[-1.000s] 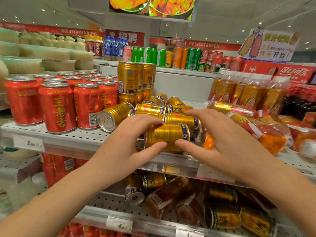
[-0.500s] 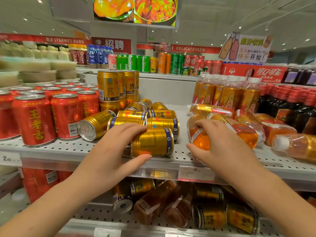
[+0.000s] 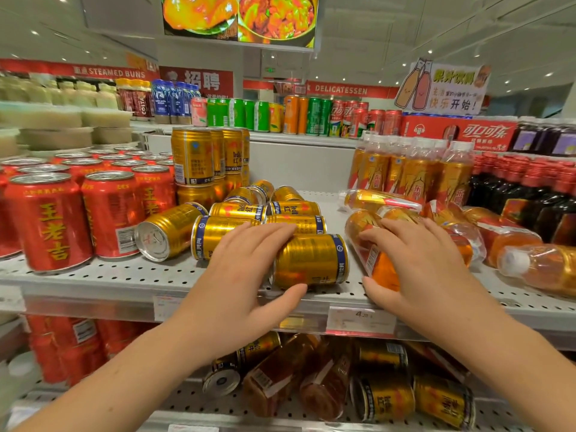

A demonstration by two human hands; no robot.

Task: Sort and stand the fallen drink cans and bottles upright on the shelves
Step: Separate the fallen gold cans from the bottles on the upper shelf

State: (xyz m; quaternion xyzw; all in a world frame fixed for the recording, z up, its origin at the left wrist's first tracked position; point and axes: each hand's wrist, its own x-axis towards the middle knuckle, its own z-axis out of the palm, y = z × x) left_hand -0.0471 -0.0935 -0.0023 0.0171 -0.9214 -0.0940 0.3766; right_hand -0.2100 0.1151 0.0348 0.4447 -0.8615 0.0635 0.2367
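Note:
Several gold cans lie on their sides in a heap on the white perforated shelf [image 3: 103, 275]. My left hand [image 3: 240, 288] wraps the left end of the nearest fallen gold can [image 3: 314, 260], fingers over its top and thumb under its front. My right hand [image 3: 417, 269] lies over a fallen orange drink bottle [image 3: 378, 266] at the shelf's front edge, fingers across it and thumb below. More orange bottles [image 3: 511, 241] lie tipped to the right. Gold cans [image 3: 193, 157] stand stacked behind the heap.
Red cans [image 3: 50, 222] stand upright at the left. Upright orange bottles [image 3: 414, 169] and dark bottles [image 3: 542, 194] fill the back right. The lower shelf holds fallen gold cans [image 3: 386, 397] and brown bottles [image 3: 280, 375]. A price tag [image 3: 361, 319] sits on the shelf rail.
My right hand left the gold can and moved right onto the fallen orange bottle. My left hand stayed on the can. The view shifted slightly left and down.

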